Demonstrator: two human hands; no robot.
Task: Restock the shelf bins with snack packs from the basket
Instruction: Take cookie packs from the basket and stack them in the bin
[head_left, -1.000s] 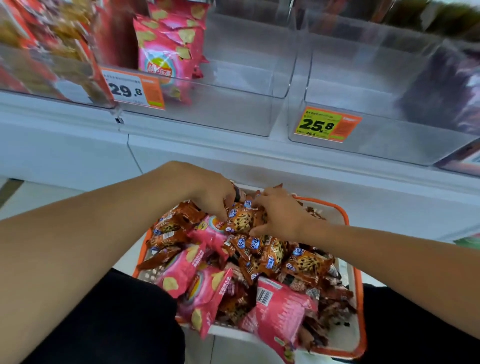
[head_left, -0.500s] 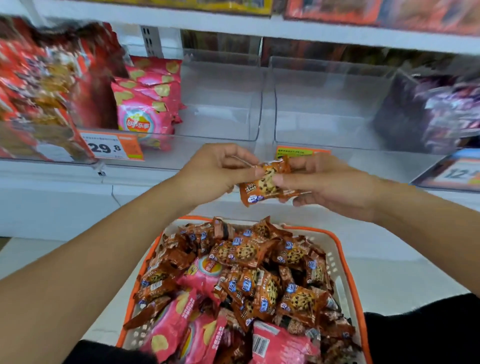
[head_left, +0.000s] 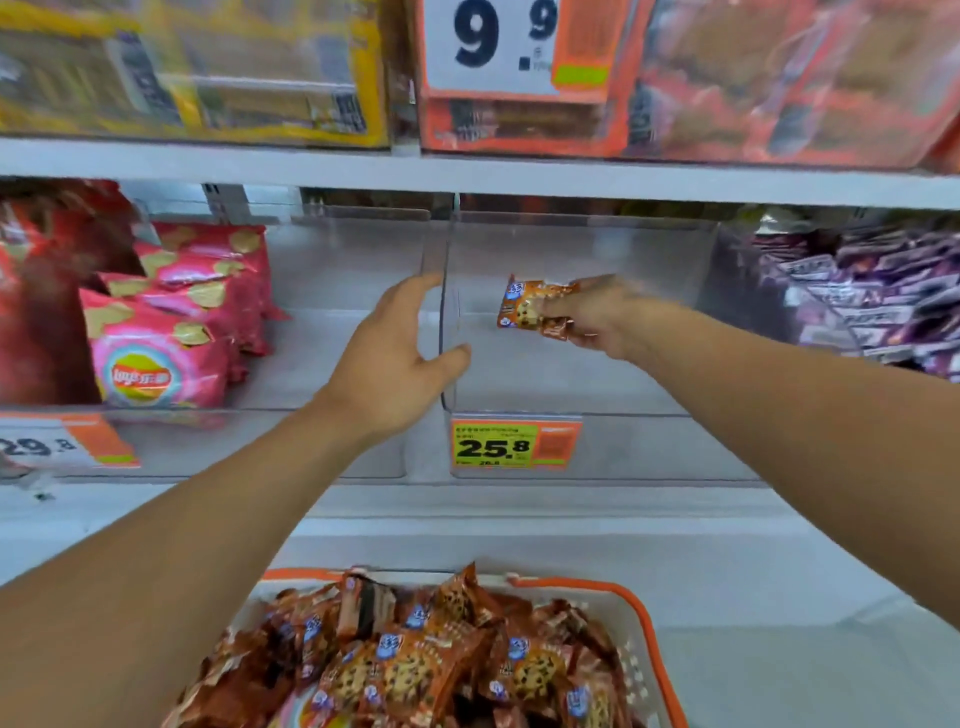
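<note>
My right hand (head_left: 602, 317) pinches a brown chocolate-chip cookie pack (head_left: 524, 306) and holds it inside the clear shelf bin (head_left: 623, 447), above the bin's bare floor. This bin carries the yellow 25.8 price tag (head_left: 514, 444). My left hand (head_left: 395, 358) is spread at the bin's front-left corner, thumb against its left wall, holding nothing. Below, the orange-rimmed basket (head_left: 652, 629) is heaped with more brown cookie packs (head_left: 415, 670).
The clear bin to the left holds pink chip bags (head_left: 166, 332) and has bare room on its right side. Purple packs (head_left: 872, 296) fill the bin on the right. An upper shelf (head_left: 467, 174) with boxed goods hangs just above the bins.
Both hands rose from the basket to the shelf. My left hand let go of the cookie pack and moved to the bin's corner, while my right hand carried the pack into the bin.
</note>
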